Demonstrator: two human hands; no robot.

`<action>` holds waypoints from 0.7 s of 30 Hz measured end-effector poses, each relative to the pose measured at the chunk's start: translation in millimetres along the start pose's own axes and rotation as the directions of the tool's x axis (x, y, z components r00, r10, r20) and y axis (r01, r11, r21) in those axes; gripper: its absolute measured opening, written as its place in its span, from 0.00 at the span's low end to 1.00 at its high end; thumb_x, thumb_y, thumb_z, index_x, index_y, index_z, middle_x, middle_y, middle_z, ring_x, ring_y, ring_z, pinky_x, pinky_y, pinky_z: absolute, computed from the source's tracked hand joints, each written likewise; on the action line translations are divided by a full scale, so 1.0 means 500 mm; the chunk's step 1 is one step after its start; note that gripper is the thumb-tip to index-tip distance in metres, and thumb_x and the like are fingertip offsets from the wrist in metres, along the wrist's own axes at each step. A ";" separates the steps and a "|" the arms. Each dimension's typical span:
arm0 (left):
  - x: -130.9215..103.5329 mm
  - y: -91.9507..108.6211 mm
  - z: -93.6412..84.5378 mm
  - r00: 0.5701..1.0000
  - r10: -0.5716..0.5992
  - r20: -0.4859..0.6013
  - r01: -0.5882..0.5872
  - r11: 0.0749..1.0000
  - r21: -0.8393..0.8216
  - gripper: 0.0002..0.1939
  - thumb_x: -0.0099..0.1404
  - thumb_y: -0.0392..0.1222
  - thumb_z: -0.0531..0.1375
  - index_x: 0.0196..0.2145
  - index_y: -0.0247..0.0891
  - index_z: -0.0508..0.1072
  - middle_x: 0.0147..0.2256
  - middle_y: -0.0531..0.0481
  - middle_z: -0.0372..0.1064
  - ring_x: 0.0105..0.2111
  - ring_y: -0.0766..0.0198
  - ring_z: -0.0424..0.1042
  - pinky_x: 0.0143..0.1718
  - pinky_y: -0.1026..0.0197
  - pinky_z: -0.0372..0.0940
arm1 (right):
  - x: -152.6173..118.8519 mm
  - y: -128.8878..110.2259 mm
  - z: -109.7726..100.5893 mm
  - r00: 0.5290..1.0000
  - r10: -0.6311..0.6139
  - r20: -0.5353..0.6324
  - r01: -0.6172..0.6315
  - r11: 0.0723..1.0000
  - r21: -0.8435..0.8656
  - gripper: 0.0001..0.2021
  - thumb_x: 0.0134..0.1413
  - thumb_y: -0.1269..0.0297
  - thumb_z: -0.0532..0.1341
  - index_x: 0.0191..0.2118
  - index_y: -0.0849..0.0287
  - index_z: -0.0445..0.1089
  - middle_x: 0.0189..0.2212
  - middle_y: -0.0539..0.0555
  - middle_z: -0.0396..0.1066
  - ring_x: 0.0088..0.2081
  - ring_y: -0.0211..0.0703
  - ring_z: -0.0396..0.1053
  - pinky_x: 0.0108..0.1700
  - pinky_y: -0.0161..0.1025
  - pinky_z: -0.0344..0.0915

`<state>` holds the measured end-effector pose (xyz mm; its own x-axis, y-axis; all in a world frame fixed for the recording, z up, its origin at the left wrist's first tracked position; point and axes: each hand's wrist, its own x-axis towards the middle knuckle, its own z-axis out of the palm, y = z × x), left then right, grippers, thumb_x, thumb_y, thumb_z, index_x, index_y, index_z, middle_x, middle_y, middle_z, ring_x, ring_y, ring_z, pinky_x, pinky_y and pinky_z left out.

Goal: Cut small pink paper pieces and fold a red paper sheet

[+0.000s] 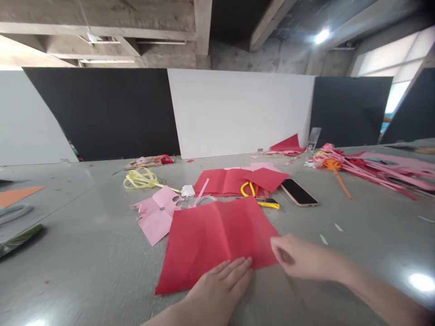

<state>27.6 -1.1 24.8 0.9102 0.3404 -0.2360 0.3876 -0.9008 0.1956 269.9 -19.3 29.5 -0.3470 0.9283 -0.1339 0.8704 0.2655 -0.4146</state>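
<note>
A creased sheet of red paper point(210, 240) lies on the grey table in front of me. My left hand point(224, 285) rests flat on its near edge, fingers stretched out over the paper. At the sheet's right edge my right hand point(292, 256) is closed, thumb and fingers pinching the paper's edge, slightly blurred. Pink paper with cut holes point(158, 217) sits just left of the red sheet. Behind it are a second red sheet point(217, 181), scissors with yellow and red handles point(251, 188), and a yellow-handled cutter point(270, 205).
A phone point(301, 192) lies right of the scissors. Yellow ribbon point(142, 179) is at the back left. Pink and red strips with an orange paper flower point(333, 165) cover the back right. Orange paper point(20, 195) and a tape roll point(15, 213) lie far left. Boards stand behind.
</note>
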 end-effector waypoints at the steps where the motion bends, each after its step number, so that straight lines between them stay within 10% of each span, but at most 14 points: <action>1: 0.000 -0.001 0.001 1.000 0.004 -0.004 -0.004 1.000 -0.002 0.36 0.55 0.32 0.54 0.60 0.26 0.45 0.61 0.41 0.32 0.59 0.54 0.38 0.57 0.51 0.44 | 0.001 0.007 -0.005 1.000 -0.011 0.021 0.010 1.000 0.027 0.09 0.37 0.80 0.52 0.24 0.58 0.58 0.23 0.47 0.62 0.24 0.34 0.59 0.24 0.31 0.53; 21: -0.002 -0.007 0.008 1.000 0.018 -0.022 -0.018 1.000 -0.010 0.36 0.54 0.30 0.52 0.60 0.28 0.45 0.61 0.41 0.32 0.60 0.55 0.38 0.57 0.51 0.44 | 0.022 0.061 -0.038 0.988 -0.137 0.065 0.131 0.987 0.095 0.05 0.47 0.70 0.58 0.24 0.60 0.64 0.27 0.48 0.64 0.28 0.35 0.61 0.30 0.32 0.55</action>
<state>24.7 0.4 20.7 0.9201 0.3301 -0.2110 0.3723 -0.9042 0.2091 299.2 3.9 32.8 -0.4851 0.8641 -0.1344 0.7806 0.3586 -0.5119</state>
